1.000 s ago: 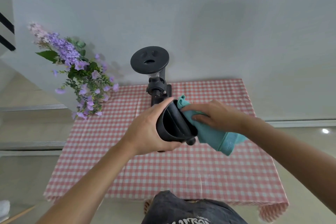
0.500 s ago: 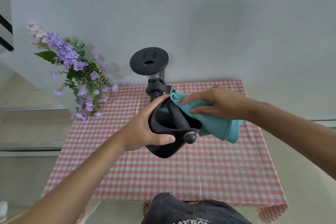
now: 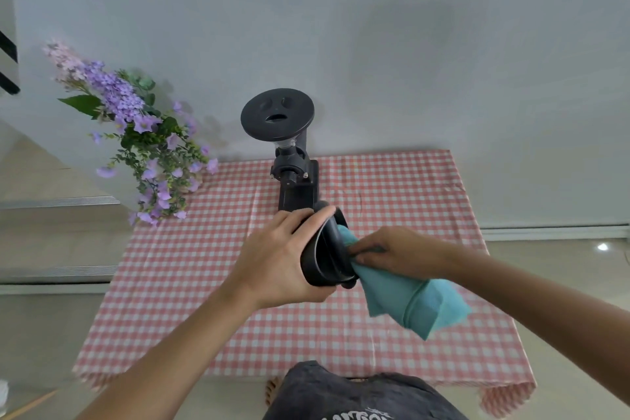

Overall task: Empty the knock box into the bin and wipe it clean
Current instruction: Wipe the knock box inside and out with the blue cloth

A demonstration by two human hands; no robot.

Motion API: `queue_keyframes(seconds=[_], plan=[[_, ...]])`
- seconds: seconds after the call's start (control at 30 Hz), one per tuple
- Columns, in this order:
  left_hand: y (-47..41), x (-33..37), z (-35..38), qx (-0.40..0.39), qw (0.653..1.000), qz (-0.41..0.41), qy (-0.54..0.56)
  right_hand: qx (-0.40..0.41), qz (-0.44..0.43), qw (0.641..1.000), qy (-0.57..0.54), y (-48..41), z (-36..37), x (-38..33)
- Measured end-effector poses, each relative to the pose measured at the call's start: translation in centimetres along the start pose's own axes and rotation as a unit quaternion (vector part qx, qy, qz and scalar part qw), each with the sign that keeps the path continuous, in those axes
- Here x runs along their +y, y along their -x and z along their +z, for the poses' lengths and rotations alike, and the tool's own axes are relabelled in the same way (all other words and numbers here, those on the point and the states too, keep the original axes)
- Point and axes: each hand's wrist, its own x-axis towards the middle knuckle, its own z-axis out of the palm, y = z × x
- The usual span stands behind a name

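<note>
**Knock box held sideways, cloth at its mouth**

Wrapped around the black knock box (image 3: 327, 256), our left hand (image 3: 276, 259) grips it above the checked tablecloth (image 3: 191, 269), mouth tipped toward the right. Our right hand (image 3: 399, 254) pinches a teal cloth (image 3: 409, 300) and presses one end into the opening (the rest hangs loose below the wrist). Behind stand a black grinder (image 3: 289, 160) and purple flowers (image 3: 143, 143).

hands (image 3: 341, 259): 2 | knock box (image 3: 327, 249): 1 | cloth (image 3: 409, 300): 1 | grinder (image 3: 289, 160): probably 1
</note>
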Motion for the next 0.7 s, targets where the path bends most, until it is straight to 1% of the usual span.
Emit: queue_keyframes(seconds=[0.07,0.27,0.43,0.53,0.6,0.7], plan=[[0.3,0.1,0.9,0.007,1.0,0.012,-0.026,-0.028,0.019,0.997,-0.066,0.2,0.8,0.6],[0.5,-0.3,2.1,0.022,1.0,0.001,-0.015,-0.066,0.066,0.982,-0.167,1.2,0.2,2.0],[0.8,-0.8,2.1,0.04,0.996,-0.078,0.023,-0.019,0.044,0.984,-0.17,2.0,-0.2,1.6],[1.2,-0.4,2.9,0.056,0.986,-0.138,0.074,0.047,0.043,0.98,-0.187,2.3,0.9,1.6],[1.5,-0.1,3.6,0.084,0.972,-0.183,0.117,0.088,0.047,0.975,-0.196,2.6,2.0,1.7],[1.5,0.4,4.2,0.14,0.934,-0.263,0.2,0.081,0.055,0.98,-0.175,2.9,4.1,2.4]])
